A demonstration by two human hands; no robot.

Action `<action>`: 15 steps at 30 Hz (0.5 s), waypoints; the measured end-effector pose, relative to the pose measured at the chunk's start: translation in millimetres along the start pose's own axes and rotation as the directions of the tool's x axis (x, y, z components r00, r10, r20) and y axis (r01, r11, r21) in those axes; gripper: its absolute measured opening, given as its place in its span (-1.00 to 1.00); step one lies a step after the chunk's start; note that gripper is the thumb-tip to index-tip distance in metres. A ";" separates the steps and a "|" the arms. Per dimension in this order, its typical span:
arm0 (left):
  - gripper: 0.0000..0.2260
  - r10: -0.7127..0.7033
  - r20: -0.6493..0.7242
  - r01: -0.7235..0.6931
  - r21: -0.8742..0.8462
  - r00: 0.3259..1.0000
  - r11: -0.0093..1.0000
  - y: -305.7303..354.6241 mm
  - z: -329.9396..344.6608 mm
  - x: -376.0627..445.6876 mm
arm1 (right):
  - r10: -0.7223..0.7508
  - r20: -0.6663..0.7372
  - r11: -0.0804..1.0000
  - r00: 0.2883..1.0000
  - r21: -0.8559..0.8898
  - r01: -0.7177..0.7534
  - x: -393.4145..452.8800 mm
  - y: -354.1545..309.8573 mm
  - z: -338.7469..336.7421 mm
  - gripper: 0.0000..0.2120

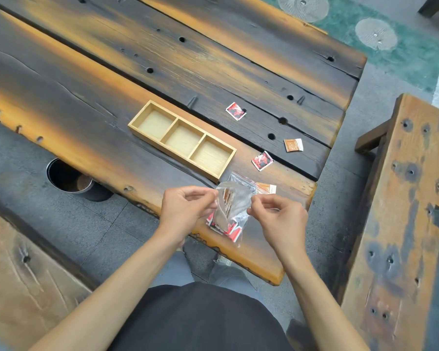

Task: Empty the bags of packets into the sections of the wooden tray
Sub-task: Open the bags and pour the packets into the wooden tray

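Observation:
A light wooden tray (133,124) with three bare sections lies on the dark plank table. Near the table's front edge, my left hand (185,206) and my right hand (279,216) pinch opposite sides of the mouth of a clear plastic bag (235,198), which holds brown packets. A second clear bag with red packets (230,229) lies under it on the table. Another orange packet (266,187) sticks out behind the bags. Loose on the table lie two red packets (235,111) (262,160) and one orange packet (293,144).
The table (86,97) has an irregular front edge and ends just right of my hands. A wooden bench (403,224) stands to the right, another (23,274) at lower left. A round metal bin (66,177) sits on the floor under the table's edge.

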State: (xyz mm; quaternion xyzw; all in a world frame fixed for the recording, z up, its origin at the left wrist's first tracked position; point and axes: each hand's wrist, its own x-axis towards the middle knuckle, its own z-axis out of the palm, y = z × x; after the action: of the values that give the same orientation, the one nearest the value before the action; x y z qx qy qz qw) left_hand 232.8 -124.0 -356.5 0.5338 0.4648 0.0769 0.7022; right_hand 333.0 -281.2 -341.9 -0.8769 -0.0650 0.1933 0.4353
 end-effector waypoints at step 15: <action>-0.96 0.496 0.505 -0.697 0.620 0.706 0.360 53.0 -38.2 17.9 | -0.382 0.280 0.790 0.881 -0.395 0.468 21.6 -3.0 -36.5 -0.89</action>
State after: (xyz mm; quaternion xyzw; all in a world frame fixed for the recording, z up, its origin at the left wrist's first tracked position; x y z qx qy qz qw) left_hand 235.3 -65.1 -323.1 0.9178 0.1361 0.0563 0.3687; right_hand 367.4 -300.2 -325.7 -0.8940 -0.3446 0.1501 0.2439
